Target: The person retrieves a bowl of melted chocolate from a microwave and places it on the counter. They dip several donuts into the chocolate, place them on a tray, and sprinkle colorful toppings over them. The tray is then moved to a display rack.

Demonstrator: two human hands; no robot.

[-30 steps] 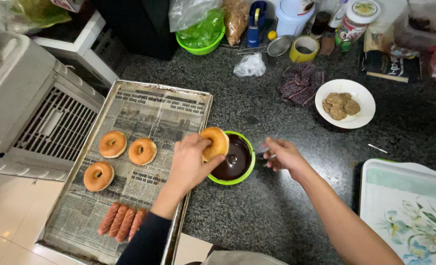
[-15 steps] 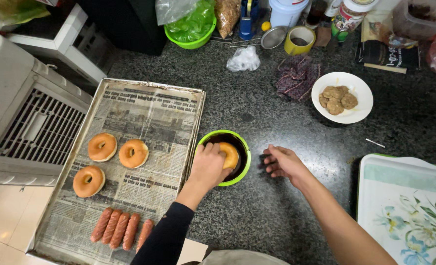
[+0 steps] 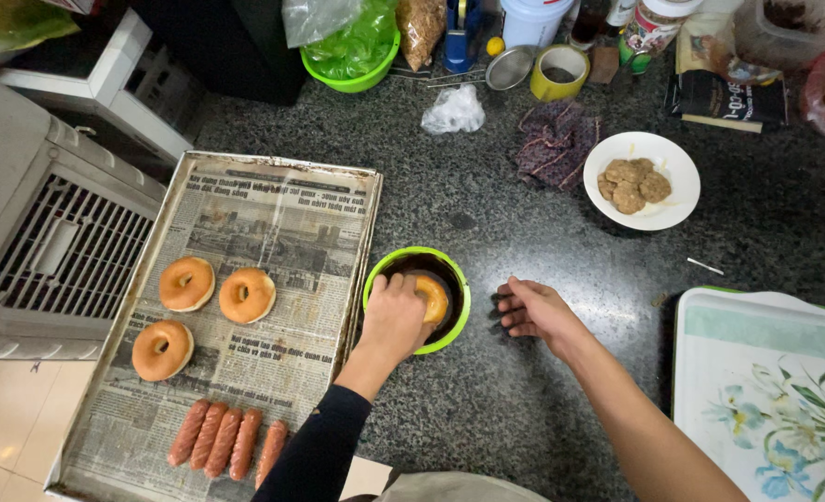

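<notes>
My left hand [image 3: 396, 312] grips a golden doughnut [image 3: 434, 297] and presses it down into a green bowl [image 3: 382, 268] of dark chocolate glaze on the black granite counter. My right hand [image 3: 535, 311] rests on the counter just right of the bowl, fingers loosely curled and empty. To the left lies a metal tray [image 3: 364, 232] lined with newspaper. Three plain doughnuts [image 3: 187, 284] sit on it, with several sausage-shaped rolls [image 3: 229, 441] near its front edge.
A white plate of brown patties [image 3: 670, 214] stands at the upper right. A floral tray [image 3: 764, 381] lies at the right edge. Along the back are a green basin with bags [image 3: 352, 56], a crumpled white bag [image 3: 454, 110], a purple cloth [image 3: 556, 144], a tape roll [image 3: 561, 70] and jars. A white appliance [image 3: 31, 232] sits left.
My left hand has carried the doughnut from above the bowl's left rim down into the glaze. My right hand has stayed beside the bowl.
</notes>
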